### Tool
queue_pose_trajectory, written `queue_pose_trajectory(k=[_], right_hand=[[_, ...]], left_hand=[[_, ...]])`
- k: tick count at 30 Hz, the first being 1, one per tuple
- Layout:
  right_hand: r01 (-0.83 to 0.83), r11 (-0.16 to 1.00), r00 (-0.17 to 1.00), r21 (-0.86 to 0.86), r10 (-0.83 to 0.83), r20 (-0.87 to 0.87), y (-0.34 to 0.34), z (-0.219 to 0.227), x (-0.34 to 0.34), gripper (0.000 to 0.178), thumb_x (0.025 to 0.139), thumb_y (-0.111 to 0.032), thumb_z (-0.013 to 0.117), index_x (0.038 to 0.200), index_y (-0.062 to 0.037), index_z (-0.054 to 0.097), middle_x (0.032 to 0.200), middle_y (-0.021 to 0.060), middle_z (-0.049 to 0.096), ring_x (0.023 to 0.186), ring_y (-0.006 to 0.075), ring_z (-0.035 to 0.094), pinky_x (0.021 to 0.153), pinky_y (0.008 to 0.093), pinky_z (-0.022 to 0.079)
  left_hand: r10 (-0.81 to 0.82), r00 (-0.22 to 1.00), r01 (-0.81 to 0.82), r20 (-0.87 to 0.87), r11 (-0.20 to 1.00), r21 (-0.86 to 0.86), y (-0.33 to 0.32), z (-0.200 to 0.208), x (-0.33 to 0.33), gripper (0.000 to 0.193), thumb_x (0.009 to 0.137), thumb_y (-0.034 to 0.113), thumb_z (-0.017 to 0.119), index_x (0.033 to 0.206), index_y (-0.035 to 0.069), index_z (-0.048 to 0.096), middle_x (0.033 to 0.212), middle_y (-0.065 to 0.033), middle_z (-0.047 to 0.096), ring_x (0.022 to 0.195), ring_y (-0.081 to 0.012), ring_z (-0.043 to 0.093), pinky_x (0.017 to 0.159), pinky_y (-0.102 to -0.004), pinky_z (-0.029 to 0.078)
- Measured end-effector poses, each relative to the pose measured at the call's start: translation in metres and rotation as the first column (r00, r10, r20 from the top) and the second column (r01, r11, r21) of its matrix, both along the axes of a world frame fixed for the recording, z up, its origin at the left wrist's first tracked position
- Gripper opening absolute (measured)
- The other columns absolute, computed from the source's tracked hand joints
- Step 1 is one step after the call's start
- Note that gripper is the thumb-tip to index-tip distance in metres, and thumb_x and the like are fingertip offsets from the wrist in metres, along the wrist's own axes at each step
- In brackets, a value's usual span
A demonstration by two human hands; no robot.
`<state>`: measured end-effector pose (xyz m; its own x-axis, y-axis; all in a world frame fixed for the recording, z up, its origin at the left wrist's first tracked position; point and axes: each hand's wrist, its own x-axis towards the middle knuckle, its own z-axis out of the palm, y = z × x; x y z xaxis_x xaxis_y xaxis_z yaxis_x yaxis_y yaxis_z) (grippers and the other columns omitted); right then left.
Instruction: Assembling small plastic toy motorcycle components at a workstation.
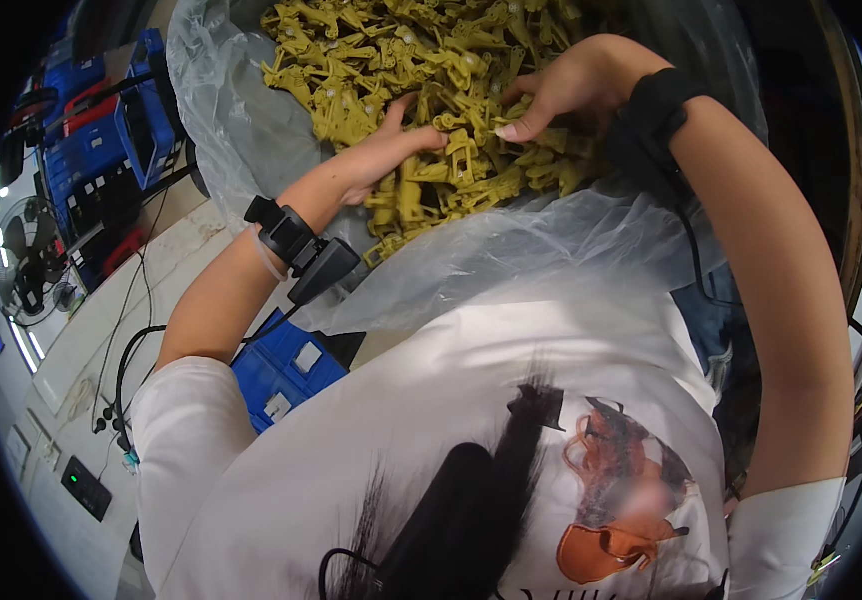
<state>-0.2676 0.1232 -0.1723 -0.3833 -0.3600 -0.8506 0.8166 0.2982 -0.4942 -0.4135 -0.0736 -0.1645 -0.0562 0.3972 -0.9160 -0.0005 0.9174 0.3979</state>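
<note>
A large heap of olive-yellow moulded plastic parts [371,65] fills a clear plastic bag [236,120] in front of me. My left hand [383,155] rests on the near left part of the heap, its thumb and a finger spread apart, the other fingers hidden down among the pieces. Across from it, my right hand [576,90] reaches into the right side, thumb and forefinger apart and the rest out of sight. Loose pieces lie between the two hands. I see no single piece gripped in either one.
Blue plastic bins [96,160] stand at the far left, with a fan [31,245] beside them. Another blue bin [291,370] sits below my left forearm. Black cables hang near both arms. The bag's loose near edge [471,255] lies against my shirt.
</note>
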Motion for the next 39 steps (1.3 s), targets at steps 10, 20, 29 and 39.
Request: queue_pose_trajectory(k=[10,20,29,39], right_hand=[[0.146,0.989,0.989,0.028,-0.146,0.000,-0.005,0.008,0.001,0.111,0.069,-0.063,0.074,0.150,-0.0106,0.020,0.156,0.0234,0.003,0.144,0.0383,-0.006,0.113,0.0582,0.008],[0.323,0.946,0.881,-0.037,-0.287,0.376,0.004,0.010,0.003,0.095,0.078,-0.045,0.075,0.147,-0.0054,0.023,0.151,0.0182,0.022,0.139,0.0309,0.022,0.111,0.0446,0.023],[0.253,0.920,0.956,-0.301,-0.190,0.222,0.020,0.023,0.014,0.101,0.077,-0.057,0.070,0.149,-0.0070,0.020,0.156,0.0143,0.012,0.143,0.0302,0.010,0.114,0.0434,0.015],[0.427,0.895,0.904,-0.127,-0.421,0.077,0.009,0.019,0.025,0.076,0.083,-0.055,0.065,0.141,-0.0109,0.042,0.150,0.0214,0.025,0.137,0.0363,0.024,0.110,0.0374,0.023]], left_hand=[[0.057,0.990,-0.043,-0.128,0.993,0.107,-0.004,0.002,0.009,0.091,0.082,0.066,0.046,0.151,0.013,0.018,0.154,-0.0147,0.018,0.142,-0.0285,0.017,0.110,-0.0488,0.023],[0.371,0.914,-0.388,0.165,0.917,0.089,-0.017,-0.012,0.005,0.087,0.081,0.048,0.063,0.149,0.014,0.022,0.146,-0.0095,0.032,0.130,-0.0250,0.038,0.098,-0.0445,0.038],[0.527,0.830,-0.536,0.184,0.844,0.000,-0.009,-0.009,0.027,0.036,0.087,0.038,0.065,0.110,0.012,0.057,0.093,-0.0038,0.066,0.084,-0.0148,0.066,0.076,-0.0302,0.056],[0.723,0.518,-0.809,0.457,0.588,-0.013,-0.022,-0.016,0.042,0.052,0.091,0.047,0.049,0.134,0.018,0.048,0.125,-0.0031,0.056,0.112,-0.0218,0.055,0.099,-0.0392,0.042]])
